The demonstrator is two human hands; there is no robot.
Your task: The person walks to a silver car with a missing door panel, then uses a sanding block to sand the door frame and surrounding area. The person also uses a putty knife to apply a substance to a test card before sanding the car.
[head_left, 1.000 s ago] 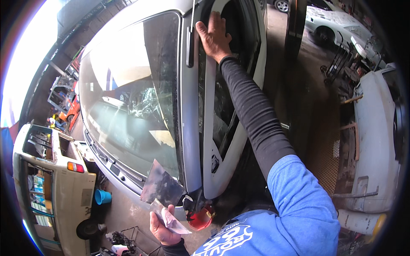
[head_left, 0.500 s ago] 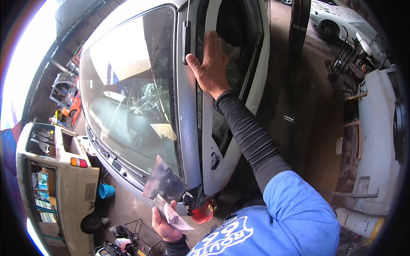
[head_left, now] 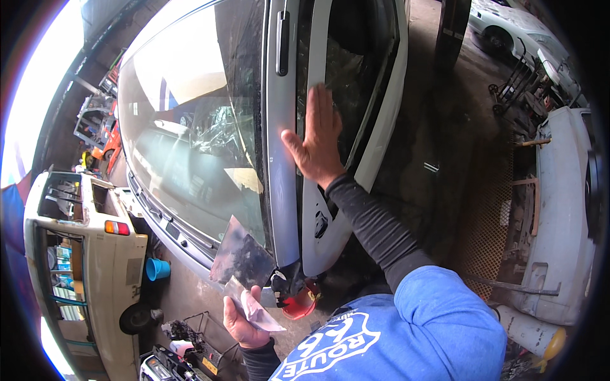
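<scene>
My right hand (head_left: pixel 318 138) lies flat, fingers stretched out and thumb apart, over the white door frame (head_left: pixel 316 95) of a van. Its thumb reaches the silvery pillar (head_left: pixel 279 159) beside the windshield (head_left: pixel 190 127). Low in the view, my left hand (head_left: pixel 244 322) is closed on a thin folded sheet (head_left: pixel 253 310), pale pink and grey. Just beyond it a larger dark-smudged sheet (head_left: pixel 243 257) overlaps the lower windshield corner. Whether both are one piece, I cannot tell. A red container (head_left: pixel 300 303) sits below the pillar's foot.
At left stands a beige vehicle body (head_left: pixel 114 267) with a blue bucket (head_left: pixel 158 268) beside it. A dark post (head_left: pixel 452 32) rises behind the door. White car panels (head_left: pixel 562 209) and a hand truck (head_left: pixel 508 82) are at right. Machinery (head_left: pixel 171 365) lies at lower left.
My right hand has slid down along the door frame and pillar, toward me. My left hand keeps its grip on the folded sheet, nearly in place.
</scene>
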